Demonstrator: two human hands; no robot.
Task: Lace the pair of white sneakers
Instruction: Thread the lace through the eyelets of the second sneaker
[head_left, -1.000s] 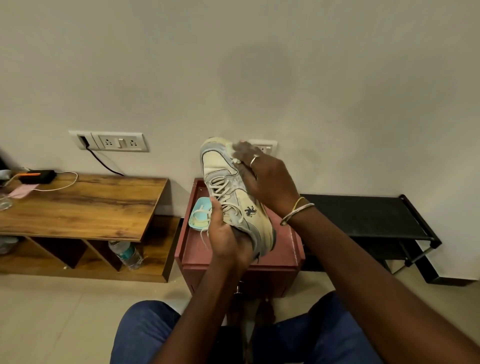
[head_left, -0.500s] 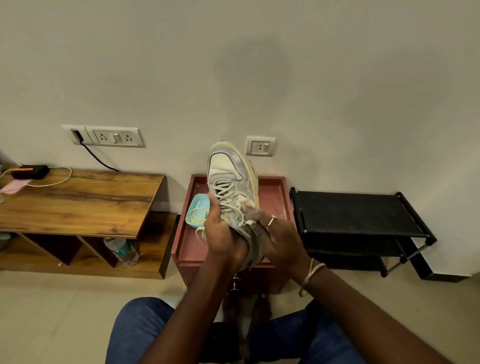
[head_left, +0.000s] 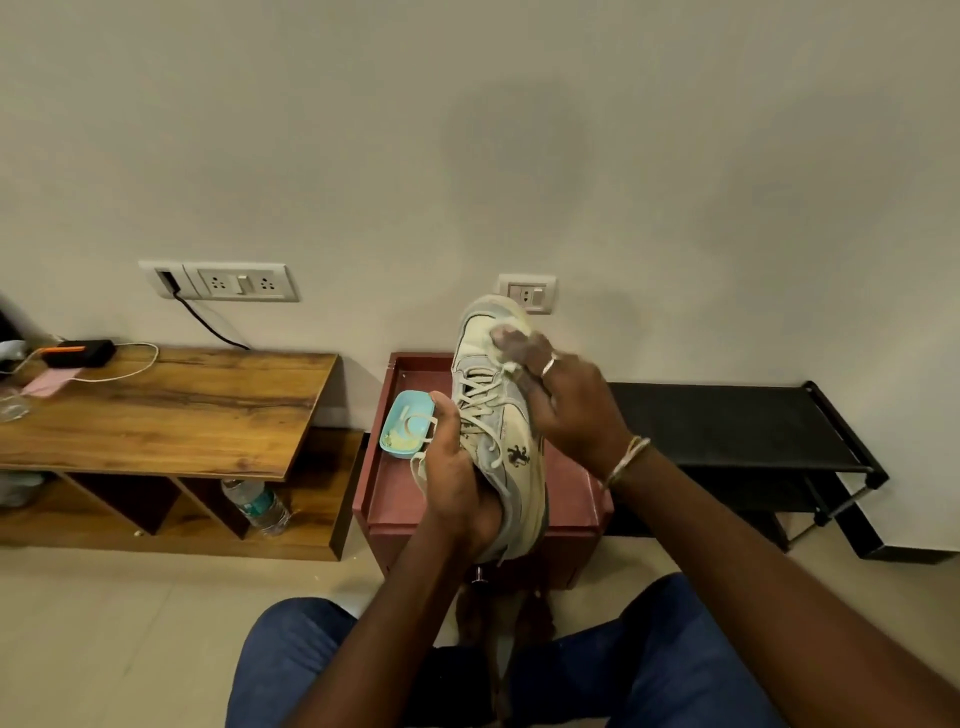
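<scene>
Red stool (head_left: 395, 499) behind; left hand (head_left: 457, 483) grips sneaker (head_left: 498, 415), right hand (head_left: 571, 405) fingers pressed on toe

This looks like a room in a home, seen from a seat low to the tiled floor (head_left: 104, 649). Past the hands stands a plain painted wall (head_left: 467, 130) with two switch-and-socket plates (head_left: 239, 282), one with a cable plugged in. To the left of the hands sits a low wooden table (head_left: 171, 410) with open cubbies, a water bottle (head_left: 257, 506) lying in one. Right behind the hands is a small reddish cabinet (head_left: 395, 499), and to their right a black metal shoe rack (head_left: 737, 426).
</scene>
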